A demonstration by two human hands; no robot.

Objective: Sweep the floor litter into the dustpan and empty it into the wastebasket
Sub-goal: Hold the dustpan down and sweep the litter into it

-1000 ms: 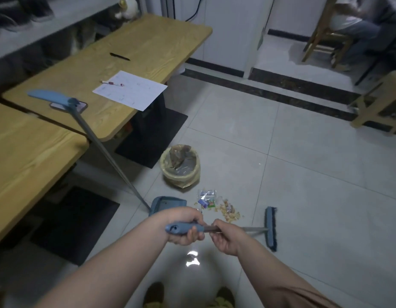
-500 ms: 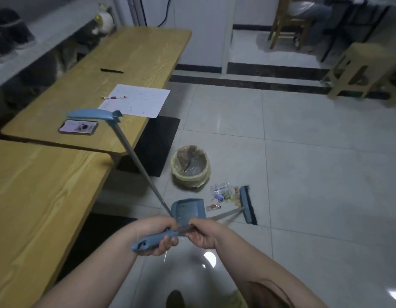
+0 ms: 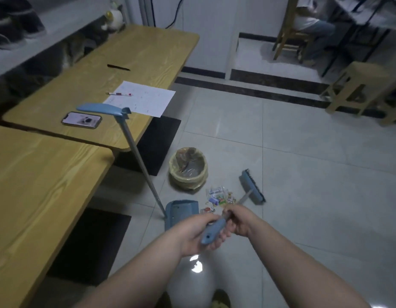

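Both hands hold a blue broom. My left hand (image 3: 198, 235) grips its blue handle end, and my right hand (image 3: 238, 221) grips the metal shaft just ahead. The broom head (image 3: 251, 186) rests on the tiles to the right of a small pile of litter (image 3: 219, 195) made of wrappers and crumbs. A blue dustpan (image 3: 180, 211) stands on the floor left of the litter, partly hidden by my left hand, its long handle (image 3: 140, 156) leaning up to the left. Behind the litter is a round wastebasket (image 3: 189, 168) lined with a yellowish bag.
Two wooden tables (image 3: 48, 172) run along the left; the far one holds a phone (image 3: 81, 120), a sheet of paper (image 3: 140, 98) and pens. Dark table bases sit on the floor. A wooden stool (image 3: 357, 90) stands at the right, and a seated person (image 3: 310, 25) beyond.
The broom head has moved from close against the litter to farther right and back. My hands have turned the handle more upright, and the view has shifted slightly.
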